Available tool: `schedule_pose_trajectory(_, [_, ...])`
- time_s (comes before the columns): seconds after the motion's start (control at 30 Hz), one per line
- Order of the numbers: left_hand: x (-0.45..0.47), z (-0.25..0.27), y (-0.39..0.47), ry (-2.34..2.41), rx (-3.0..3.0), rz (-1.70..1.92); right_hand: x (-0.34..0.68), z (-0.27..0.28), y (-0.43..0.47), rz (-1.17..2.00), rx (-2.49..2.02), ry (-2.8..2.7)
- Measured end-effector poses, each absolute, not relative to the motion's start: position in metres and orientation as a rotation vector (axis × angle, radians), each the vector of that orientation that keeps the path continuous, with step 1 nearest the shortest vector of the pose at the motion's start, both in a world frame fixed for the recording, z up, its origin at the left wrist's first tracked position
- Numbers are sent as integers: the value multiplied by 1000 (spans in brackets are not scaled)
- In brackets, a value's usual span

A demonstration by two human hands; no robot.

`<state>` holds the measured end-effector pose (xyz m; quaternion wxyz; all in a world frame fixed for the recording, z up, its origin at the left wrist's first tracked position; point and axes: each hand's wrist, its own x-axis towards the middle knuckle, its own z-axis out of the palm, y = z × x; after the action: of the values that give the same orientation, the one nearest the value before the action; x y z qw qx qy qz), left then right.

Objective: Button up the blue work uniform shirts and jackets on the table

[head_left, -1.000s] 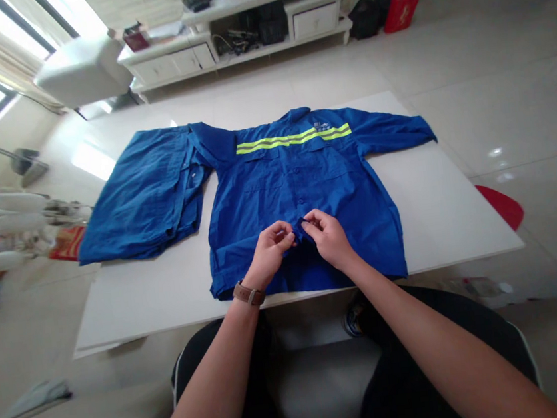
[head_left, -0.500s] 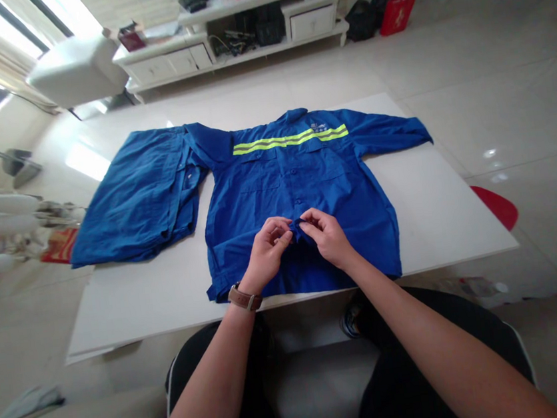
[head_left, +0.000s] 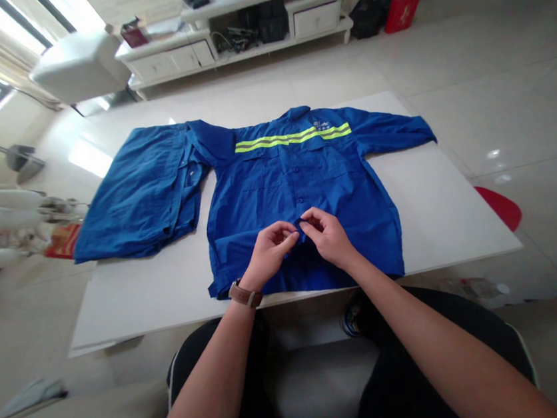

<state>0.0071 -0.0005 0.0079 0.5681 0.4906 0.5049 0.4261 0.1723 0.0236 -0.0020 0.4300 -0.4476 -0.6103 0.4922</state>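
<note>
A blue work jacket [head_left: 262, 201] with a yellow-and-grey reflective stripe lies front up across the white table [head_left: 440, 211]. Both hands pinch its front opening below the lowest visible button. My left hand [head_left: 273, 246], with a brown watch on the wrist, is closed on the left part of the front edge. Close beside it, my right hand [head_left: 329, 235] grips the other part between thumb and fingers. The cloth between them is slightly raised. Whatever button lies under the fingertips is hidden. The jacket's right sleeve stretches out across the table.
Folded blue trousers or similar cloth [head_left: 126, 193] lie left of the jacket, touching its sleeve. A red stool seat [head_left: 499, 207] shows past the table's right edge. White thread cones [head_left: 5, 220] stand at left. Beyond the table is a white TV cabinet [head_left: 166, 61].
The left fingers have shifted slightly toward the right hand at the jacket's front edge. The right hand keeps its pinch. The whole view has moved a little.
</note>
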Motion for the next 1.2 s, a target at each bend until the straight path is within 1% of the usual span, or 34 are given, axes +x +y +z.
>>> schedule_pose_trajectory(0.23, [4, 8, -1, 1094, 941, 948, 173, 0, 22, 1198, -1108, -1582])
schedule_pose_trajectory(0.43, [4, 15, -4, 992, 796, 907, 175, 3, 22, 1296, -1061, -1582])
schedule_pose_trajectory(0.57, [4, 15, -4, 990, 855, 891, 177, 3, 22, 1324, -1040, -1584])
schedule_pose_trajectory(0.73, [3, 6, 0, 1032, 1002, 975, 179, 5, 23, 1305, -1064, -1556])
schedule_pose_trajectory(1.07, [3, 0, 2, 1173, 1101, 1098, 180, -3, 27, 1292, -1135, -1658])
schedule_pose_trajectory(1.2, [2, -2, 3, 1199, 1120, 1067, 182, -2, 28, 1265, -1091, -1750])
